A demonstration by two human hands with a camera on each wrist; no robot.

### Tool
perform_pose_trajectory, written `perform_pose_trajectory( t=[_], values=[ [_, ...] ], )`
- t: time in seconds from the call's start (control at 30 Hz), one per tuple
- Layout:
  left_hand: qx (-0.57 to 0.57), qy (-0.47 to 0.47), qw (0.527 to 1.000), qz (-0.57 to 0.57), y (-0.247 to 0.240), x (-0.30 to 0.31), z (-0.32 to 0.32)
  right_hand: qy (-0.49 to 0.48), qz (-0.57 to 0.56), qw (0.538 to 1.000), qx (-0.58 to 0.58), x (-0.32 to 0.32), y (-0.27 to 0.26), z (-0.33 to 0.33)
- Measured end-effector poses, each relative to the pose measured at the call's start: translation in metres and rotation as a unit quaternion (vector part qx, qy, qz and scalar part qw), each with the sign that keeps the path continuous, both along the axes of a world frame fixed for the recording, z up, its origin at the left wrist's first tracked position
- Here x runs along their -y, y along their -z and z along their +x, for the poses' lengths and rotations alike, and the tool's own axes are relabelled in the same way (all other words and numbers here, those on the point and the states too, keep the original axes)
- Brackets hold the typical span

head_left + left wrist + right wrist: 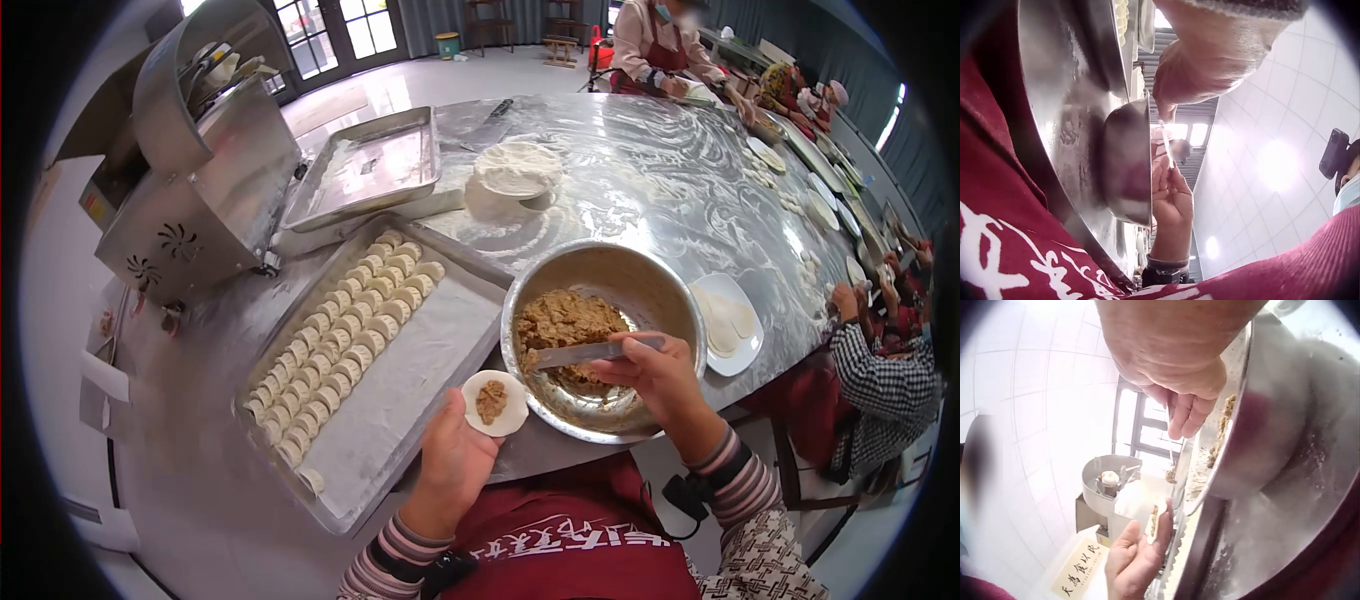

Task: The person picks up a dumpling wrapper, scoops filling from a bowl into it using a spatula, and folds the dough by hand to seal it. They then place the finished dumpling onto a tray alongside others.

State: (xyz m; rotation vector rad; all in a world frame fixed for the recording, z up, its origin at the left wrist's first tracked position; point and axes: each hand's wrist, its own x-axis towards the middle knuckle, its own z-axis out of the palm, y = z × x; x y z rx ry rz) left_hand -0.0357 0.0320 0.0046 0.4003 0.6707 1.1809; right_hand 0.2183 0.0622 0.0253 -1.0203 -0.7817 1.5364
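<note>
My left hand (460,455) carries a round dough wrapper (514,411) with a dab of brown filling (491,401) at its middle. In the right wrist view the wrapper (1155,524) lies along the straight fingers of the left hand (1135,559), the thumb apart from it. My right hand (660,380) grips a flat metal spatula (585,352) over the steel bowl (682,312), to the right of the wrapper. Some filling clings to the spatula's tip (1171,477). More brown filling (565,320) lies in the bowl.
Left of the bowl, a tray (400,440) holds rows of crimped dumplings (350,325). Behind are an empty tray (375,165), a flour bowl (517,170) and a knife (492,125). A plate of wrappers (748,345) is right of the bowl. Other people work at the table's far and right sides.
</note>
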Motion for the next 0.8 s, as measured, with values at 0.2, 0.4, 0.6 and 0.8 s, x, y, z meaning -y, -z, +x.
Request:
perform_pose_trajectory(
  t=[0.2, 0.4, 0.6, 0.8],
  values=[
    [0.053, 0.031, 0.998, 0.016, -0.014, -0.007, 0.02, -0.006, 0.326, 0.903, 0.278, 0.042, -0.01, -0.009],
    [0.069, 0.026, 0.997, 0.011, -0.006, -0.009, 0.034, -0.097, 0.656, 0.485, 0.57, 0.062, -0.011, -0.018],
    [0.039, 0.014, 0.999, 0.003, -0.008, -0.009, 0.038, -0.036, 0.632, 0.498, 0.592, 0.071, -0.021, -0.018],
    [0.084, 0.024, 0.996, 0.017, -0.004, -0.006, 0.035, -0.071, 0.647, 0.489, 0.581, 0.066, -0.014, -0.022]
  ],
)
